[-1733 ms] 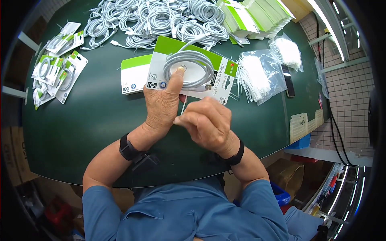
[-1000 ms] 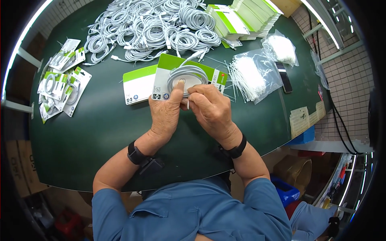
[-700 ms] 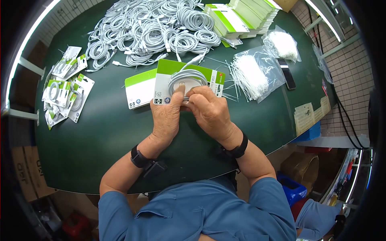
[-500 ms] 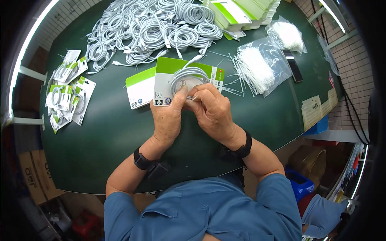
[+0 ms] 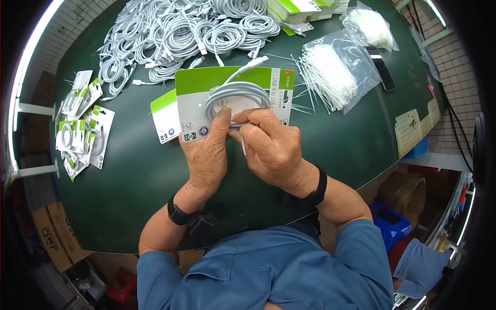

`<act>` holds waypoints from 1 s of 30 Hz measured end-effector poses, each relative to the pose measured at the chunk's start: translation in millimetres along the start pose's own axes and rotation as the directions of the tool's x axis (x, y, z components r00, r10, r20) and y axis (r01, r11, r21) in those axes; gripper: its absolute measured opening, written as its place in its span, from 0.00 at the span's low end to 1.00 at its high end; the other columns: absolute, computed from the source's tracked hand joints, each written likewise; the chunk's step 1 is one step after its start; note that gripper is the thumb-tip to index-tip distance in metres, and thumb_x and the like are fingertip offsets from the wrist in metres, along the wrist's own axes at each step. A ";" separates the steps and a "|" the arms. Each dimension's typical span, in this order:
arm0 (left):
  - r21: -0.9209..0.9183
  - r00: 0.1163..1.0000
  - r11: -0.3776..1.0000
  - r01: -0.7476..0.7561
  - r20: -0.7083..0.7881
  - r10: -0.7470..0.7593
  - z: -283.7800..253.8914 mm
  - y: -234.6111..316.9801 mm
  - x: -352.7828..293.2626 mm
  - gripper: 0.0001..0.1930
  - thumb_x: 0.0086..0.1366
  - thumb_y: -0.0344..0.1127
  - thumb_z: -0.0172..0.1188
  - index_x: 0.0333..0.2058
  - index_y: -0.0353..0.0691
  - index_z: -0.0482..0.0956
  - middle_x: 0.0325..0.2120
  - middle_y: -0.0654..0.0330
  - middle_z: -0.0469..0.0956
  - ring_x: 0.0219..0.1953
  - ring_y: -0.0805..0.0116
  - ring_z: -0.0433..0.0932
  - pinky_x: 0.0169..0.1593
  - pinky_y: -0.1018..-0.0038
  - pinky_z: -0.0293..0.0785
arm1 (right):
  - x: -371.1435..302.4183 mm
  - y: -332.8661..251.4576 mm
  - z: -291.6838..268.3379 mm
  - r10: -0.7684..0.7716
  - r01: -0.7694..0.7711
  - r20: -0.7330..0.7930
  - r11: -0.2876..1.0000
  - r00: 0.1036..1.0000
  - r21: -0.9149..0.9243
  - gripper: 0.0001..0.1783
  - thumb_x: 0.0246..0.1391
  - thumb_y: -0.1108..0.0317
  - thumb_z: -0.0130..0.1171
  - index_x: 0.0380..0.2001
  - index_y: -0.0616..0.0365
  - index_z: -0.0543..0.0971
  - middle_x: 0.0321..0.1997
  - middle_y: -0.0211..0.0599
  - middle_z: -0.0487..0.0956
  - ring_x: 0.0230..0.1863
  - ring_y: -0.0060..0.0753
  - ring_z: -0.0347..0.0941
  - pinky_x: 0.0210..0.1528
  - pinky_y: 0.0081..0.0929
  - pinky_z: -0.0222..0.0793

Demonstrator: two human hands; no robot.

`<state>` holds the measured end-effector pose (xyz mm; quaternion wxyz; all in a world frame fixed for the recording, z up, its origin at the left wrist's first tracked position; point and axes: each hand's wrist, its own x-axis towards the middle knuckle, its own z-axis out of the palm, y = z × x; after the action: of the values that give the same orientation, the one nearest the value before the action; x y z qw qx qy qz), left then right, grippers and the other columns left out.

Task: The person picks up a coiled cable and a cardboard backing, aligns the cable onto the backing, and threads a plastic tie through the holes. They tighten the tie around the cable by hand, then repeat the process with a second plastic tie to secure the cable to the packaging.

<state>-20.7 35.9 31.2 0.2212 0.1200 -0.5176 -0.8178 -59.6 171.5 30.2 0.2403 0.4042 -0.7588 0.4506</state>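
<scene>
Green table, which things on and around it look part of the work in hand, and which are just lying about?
Likely part of the work:
coiled cable on a card, in the left hand
white tie in the right hand
cable pile
bagged white ties
carded cables

Apparently just lying about:
dark phone
yellowed papers
cardboard box

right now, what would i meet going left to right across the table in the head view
Packed cable cards → stack of white-and-green cards → left hand → right hand → bag of white ties → dark phone → paper strip on the table edge
</scene>
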 end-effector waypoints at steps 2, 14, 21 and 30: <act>0.021 1.000 1.000 -0.009 -0.016 0.009 -2.0 1.2 1.6 0.13 0.70 0.28 0.68 0.51 0.35 0.79 0.42 0.62 0.82 0.38 0.77 0.80 0.39 0.77 0.78 | 1.8 -3.1 -1.2 -0.027 0.027 -0.006 1.000 1.000 0.000 0.13 0.46 0.81 0.75 0.32 0.64 0.80 0.40 0.43 0.83 0.29 0.37 0.81 0.26 0.29 0.79; 0.255 0.992 0.959 -0.121 0.068 0.106 -4.7 9.3 1.3 0.13 0.67 0.25 0.70 0.48 0.34 0.81 0.40 0.65 0.82 0.40 0.78 0.80 0.43 0.77 0.78 | -1.1 -6.5 -0.7 -0.157 0.157 -0.025 0.987 0.987 0.027 0.13 0.42 0.84 0.75 0.31 0.69 0.81 0.39 0.42 0.81 0.31 0.33 0.82 0.29 0.27 0.81; 0.067 0.999 0.996 -0.051 -0.008 0.051 0.3 6.7 1.8 0.14 0.69 0.26 0.68 0.51 0.33 0.79 0.43 0.60 0.82 0.39 0.74 0.82 0.43 0.75 0.82 | -1.2 -9.4 -6.5 -0.161 0.160 0.006 0.984 0.987 0.073 0.12 0.40 0.85 0.73 0.31 0.68 0.81 0.40 0.43 0.81 0.31 0.36 0.82 0.31 0.29 0.82; 0.097 0.989 0.992 0.078 0.116 -0.090 0.6 22.8 -3.6 0.19 0.75 0.32 0.63 0.59 0.31 0.72 0.48 0.52 0.81 0.44 0.68 0.85 0.45 0.71 0.86 | 2.0 -9.6 -12.6 -0.282 0.282 -0.016 0.953 0.959 0.109 0.11 0.39 0.81 0.72 0.29 0.65 0.81 0.41 0.43 0.82 0.32 0.36 0.83 0.32 0.28 0.82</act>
<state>-12.5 29.8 51.8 0.1492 0.1024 -0.5616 -0.8073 -52.8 179.2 42.4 0.2794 0.5208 -0.6675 0.4529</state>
